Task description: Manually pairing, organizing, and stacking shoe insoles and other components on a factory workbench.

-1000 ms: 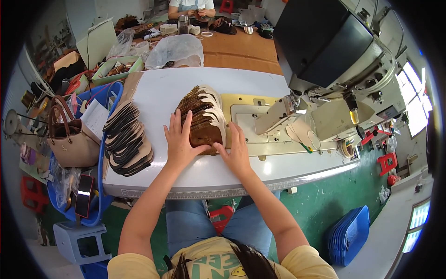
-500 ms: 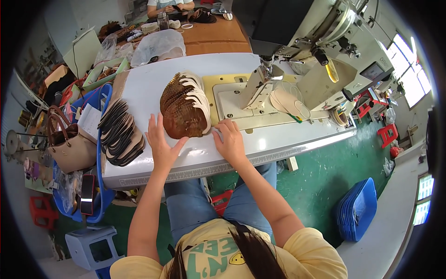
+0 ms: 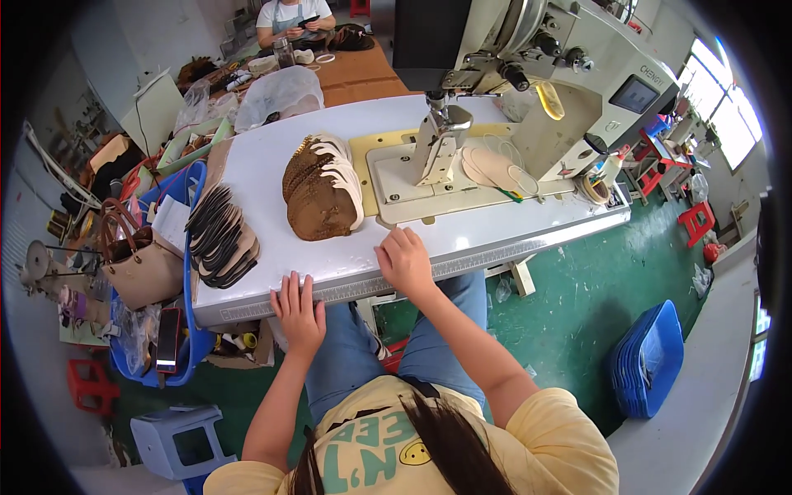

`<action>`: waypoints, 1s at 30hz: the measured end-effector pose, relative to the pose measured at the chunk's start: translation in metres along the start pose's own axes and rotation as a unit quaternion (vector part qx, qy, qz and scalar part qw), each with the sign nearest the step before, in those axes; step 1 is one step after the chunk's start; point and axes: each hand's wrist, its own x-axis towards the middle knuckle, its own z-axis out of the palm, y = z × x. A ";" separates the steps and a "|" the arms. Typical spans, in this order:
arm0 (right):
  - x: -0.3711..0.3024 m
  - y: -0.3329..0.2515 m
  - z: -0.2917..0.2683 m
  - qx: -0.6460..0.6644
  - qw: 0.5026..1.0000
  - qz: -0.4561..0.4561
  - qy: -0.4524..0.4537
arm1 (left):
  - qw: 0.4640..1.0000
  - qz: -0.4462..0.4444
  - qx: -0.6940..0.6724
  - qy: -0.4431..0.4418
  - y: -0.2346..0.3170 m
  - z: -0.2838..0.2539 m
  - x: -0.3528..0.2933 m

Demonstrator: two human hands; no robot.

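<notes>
My left hand [image 3: 299,313] rests at the front edge of the white sewing table [image 3: 280,256], fingers spread over the edge ruler, holding nothing. To its right, my right hand [image 3: 403,260] lies on the table's front edge with fingers curled and close together; I see nothing in it. Beyond my hands sits a fanned stack of brown woven-textured, rounded pieces with white edges [image 3: 322,198], touched by neither hand. A second fanned stack of dark pieces with beige edges [image 3: 221,239] lies at the table's left side.
An industrial sewing machine [image 3: 544,124] stands over the table, with flat beige oval pieces [image 3: 487,167] beside its post. A blue basket [image 3: 194,351] with a phone [image 3: 168,338] and a handbag [image 3: 147,268] hang about the left edge. Blue trays [image 3: 648,359] stack at right. A co-worker [image 3: 293,21] sits opposite.
My left hand has moved back from beside the brown stack to the table edge. My right hand has drawn back slightly from the stack, its fingers more curled. The view has shifted slightly.
</notes>
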 end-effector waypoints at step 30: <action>0.029 -0.149 0.104 0.603 0.672 0.379 -0.202 | 0.990 -0.086 -0.027 -0.110 -0.259 -0.065 0.176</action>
